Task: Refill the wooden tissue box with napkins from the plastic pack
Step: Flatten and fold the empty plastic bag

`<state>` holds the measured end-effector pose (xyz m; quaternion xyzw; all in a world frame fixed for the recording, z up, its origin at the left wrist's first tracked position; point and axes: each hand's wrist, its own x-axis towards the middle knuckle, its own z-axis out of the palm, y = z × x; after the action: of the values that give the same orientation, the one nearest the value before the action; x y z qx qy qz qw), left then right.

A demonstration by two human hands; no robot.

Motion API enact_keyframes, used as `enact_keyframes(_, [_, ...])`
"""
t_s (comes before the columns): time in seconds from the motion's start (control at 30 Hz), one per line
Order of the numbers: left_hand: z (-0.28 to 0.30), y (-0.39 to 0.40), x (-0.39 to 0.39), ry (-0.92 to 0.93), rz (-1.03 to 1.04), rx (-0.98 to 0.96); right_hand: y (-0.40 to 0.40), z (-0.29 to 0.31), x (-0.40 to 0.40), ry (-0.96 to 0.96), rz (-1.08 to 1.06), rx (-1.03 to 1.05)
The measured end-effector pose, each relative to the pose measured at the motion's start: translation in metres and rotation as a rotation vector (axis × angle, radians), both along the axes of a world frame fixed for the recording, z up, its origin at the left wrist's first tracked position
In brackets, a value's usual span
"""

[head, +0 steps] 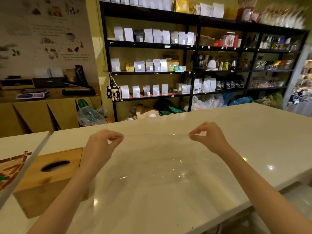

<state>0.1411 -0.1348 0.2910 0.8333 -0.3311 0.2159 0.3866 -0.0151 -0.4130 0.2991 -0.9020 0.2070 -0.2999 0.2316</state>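
- Right now, seen from my head camera, both my hands are raised above the white counter [236,125], and between them I hold a clear plastic pack [157,162] stretched out flat and wide.
- My left hand [103,144] has thumb and fingertips pressed together on the pack's upper left edge; the rest of the fingers are curled in.
- My right hand [209,137] does the same on the upper right edge, thumb and forefinger closed on the thin film.
- The film's top edge runs taut as a faint line from one pinch to the other, and the sheet hangs down toward me, see-through, with small glints and creases near its lower middle. I cannot tell whether any napkins are in it; I can make out only the counter through it.
- The wooden tissue box [49,179] stands on the counter to my left, partly behind my left forearm, its oval slot facing up and dark inside.
- Just left of the box, a white-edged board with a printed picture [15,168] lies tilted at the frame's edge.
- Beyond the counter, black shelves [194,71] carry rows of pale pouches, kettles and jars.
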Motion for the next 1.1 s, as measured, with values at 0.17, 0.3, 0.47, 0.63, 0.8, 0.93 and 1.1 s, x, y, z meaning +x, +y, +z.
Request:
enact_keyframes(0.17, [0.026,-0.009,-0.022,-0.342,-0.029,0.103,0.037,0.021,0.001,0.162,0.046,-0.453])
enact_keyframes(0.3, [0.041,-0.021,-0.039,-0.285,-0.151,-0.028,0.074,0.033,0.010,0.156,0.319,-0.310])
enact_keyframes(0.47, [0.052,-0.022,-0.029,-0.175,-0.112,-0.266,0.073,0.050,0.012,0.072,0.378,-0.217])
enact_keyframes(0.63, [0.054,-0.011,-0.015,0.185,-0.176,-0.390,0.046,0.067,-0.005,-0.186,0.454,0.276])
enact_keyframes(0.8, [0.051,-0.012,-0.016,0.868,-0.806,-0.471,0.036,0.065,-0.005,-0.350,0.451,0.807])
enact_keyframes(0.93, [0.044,-0.017,-0.021,0.945,-0.954,-0.335,0.042,0.046,0.005,-0.275,0.428,0.964])
enact_keyframes(1.1, [0.046,-0.017,-0.012,0.862,-0.800,-0.280,0.039,0.031,0.009,-0.264,0.350,1.013])
